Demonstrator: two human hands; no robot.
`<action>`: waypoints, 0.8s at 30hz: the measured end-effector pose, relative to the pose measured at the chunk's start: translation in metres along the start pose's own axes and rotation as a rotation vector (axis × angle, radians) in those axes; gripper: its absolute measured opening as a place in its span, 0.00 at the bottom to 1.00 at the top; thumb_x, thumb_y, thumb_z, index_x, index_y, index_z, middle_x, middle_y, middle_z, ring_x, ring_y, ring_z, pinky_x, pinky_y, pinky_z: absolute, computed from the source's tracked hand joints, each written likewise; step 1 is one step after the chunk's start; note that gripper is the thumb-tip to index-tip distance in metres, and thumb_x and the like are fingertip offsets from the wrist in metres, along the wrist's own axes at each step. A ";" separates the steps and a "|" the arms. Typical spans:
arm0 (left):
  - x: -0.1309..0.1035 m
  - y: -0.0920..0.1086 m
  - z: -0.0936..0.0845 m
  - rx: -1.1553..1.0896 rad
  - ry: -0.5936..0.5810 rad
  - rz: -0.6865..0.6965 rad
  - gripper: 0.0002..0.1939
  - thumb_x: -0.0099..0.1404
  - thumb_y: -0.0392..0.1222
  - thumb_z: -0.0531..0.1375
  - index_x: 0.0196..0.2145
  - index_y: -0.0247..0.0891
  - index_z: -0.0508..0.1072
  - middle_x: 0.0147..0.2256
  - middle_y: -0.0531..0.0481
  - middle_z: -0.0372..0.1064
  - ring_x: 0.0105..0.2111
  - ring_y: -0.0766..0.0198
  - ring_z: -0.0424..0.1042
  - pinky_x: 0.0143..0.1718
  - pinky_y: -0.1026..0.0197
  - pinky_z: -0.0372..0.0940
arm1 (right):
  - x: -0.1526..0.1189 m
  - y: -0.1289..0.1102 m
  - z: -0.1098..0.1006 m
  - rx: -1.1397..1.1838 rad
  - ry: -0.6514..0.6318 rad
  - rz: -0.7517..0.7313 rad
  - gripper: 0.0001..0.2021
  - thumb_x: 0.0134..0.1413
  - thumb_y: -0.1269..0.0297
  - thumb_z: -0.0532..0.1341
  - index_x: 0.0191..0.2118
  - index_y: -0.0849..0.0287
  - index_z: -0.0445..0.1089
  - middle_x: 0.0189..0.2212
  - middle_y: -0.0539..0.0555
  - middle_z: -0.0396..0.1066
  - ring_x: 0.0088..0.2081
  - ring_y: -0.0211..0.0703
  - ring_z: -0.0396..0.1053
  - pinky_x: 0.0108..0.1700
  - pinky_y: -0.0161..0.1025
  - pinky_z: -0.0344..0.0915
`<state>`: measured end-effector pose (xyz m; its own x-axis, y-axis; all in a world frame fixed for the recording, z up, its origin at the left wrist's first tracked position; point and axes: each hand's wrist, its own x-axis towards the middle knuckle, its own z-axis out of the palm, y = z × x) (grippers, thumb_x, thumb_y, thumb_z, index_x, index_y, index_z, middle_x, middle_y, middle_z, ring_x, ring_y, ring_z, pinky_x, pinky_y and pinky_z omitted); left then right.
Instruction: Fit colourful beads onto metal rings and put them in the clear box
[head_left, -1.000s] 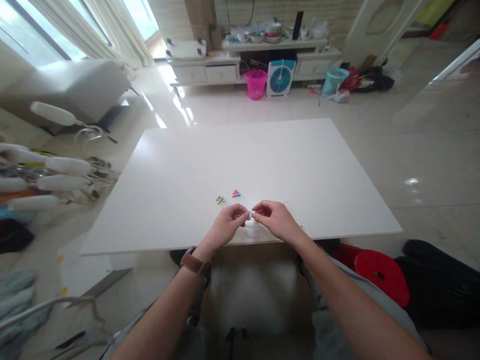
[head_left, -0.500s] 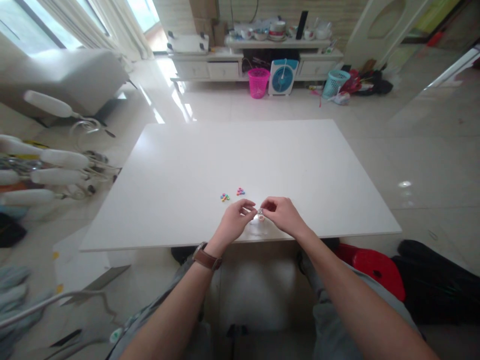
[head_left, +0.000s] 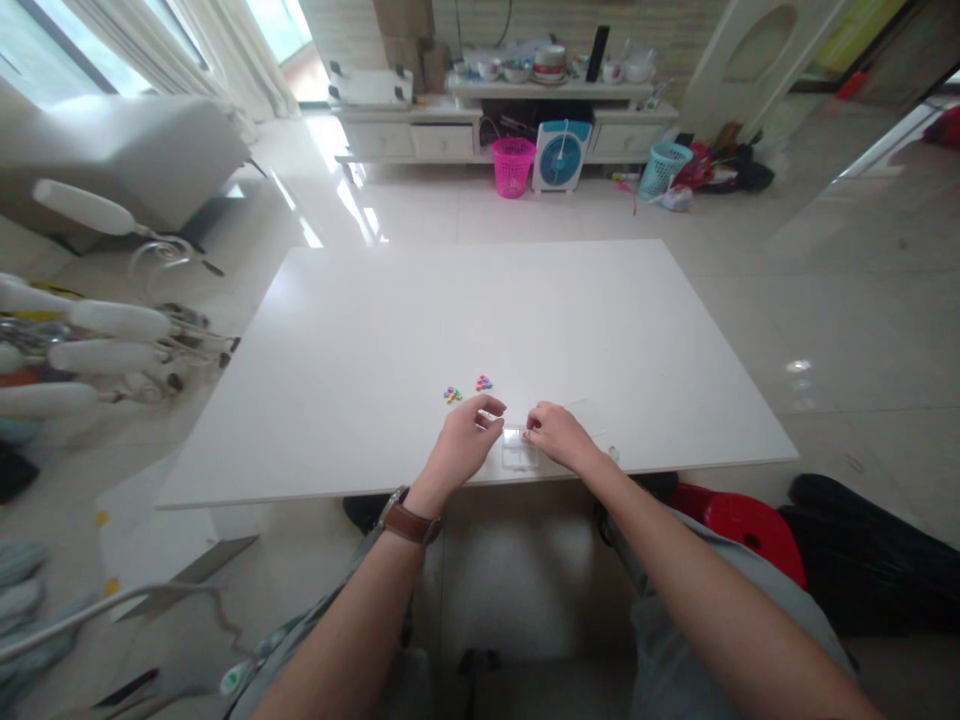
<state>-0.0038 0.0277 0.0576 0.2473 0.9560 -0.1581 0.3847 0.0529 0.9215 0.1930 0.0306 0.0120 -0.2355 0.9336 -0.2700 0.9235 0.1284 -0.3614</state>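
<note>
Head view looks down on a white counter [head_left: 480,300] with both of the person's hands low in the middle of the frame, close to its near edge. Left hand [head_left: 461,445], a brown watch strap [head_left: 409,522] on its wrist, has its fingers pinched together at the tips, thumb against forefinger; what sits between them is too small to make out. Right hand [head_left: 559,437] rests just beside it, fingers curled down and touching the upper right corner of a small clear plastic box [head_left: 519,452] that lies flat on the counter between the two hands. Whether that hand grips the box or only presses on it, I cannot tell. Just above the left hand lie two tiny heaps of coloured beads [head_left: 452,394], near each other but apart. Far off at the top of the frame stand a pink basket [head_left: 513,167] and a blue fan [head_left: 561,157] on the floor.
</note>
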 end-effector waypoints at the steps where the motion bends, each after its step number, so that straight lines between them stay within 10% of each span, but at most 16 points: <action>1: 0.000 0.000 -0.001 0.006 0.002 0.005 0.06 0.62 0.36 0.59 0.37 0.38 0.73 0.38 0.49 0.75 0.31 0.66 0.72 0.35 0.63 0.65 | 0.001 0.000 0.001 -0.009 -0.008 -0.001 0.06 0.57 0.66 0.61 0.34 0.60 0.74 0.37 0.55 0.71 0.39 0.41 0.68 0.41 0.34 0.58; 12: -0.002 -0.010 -0.027 0.355 0.056 -0.005 0.06 0.64 0.37 0.57 0.37 0.38 0.73 0.36 0.49 0.75 0.32 0.63 0.72 0.35 0.61 0.65 | -0.008 -0.006 -0.007 -0.126 -0.040 -0.031 0.09 0.61 0.67 0.56 0.38 0.58 0.75 0.38 0.55 0.72 0.39 0.42 0.70 0.37 0.35 0.58; 24: 0.006 -0.066 -0.029 0.645 -0.032 -0.068 0.11 0.63 0.35 0.57 0.43 0.38 0.75 0.42 0.44 0.74 0.41 0.56 0.73 0.45 0.56 0.66 | -0.023 -0.007 -0.030 -0.141 -0.057 -0.057 0.12 0.64 0.62 0.54 0.40 0.57 0.74 0.40 0.55 0.73 0.40 0.43 0.71 0.38 0.36 0.58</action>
<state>-0.0532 0.0382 0.0061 0.2265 0.9469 -0.2281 0.8549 -0.0811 0.5125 0.2013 0.0178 0.0475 -0.3020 0.9035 -0.3042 0.9405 0.2303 -0.2497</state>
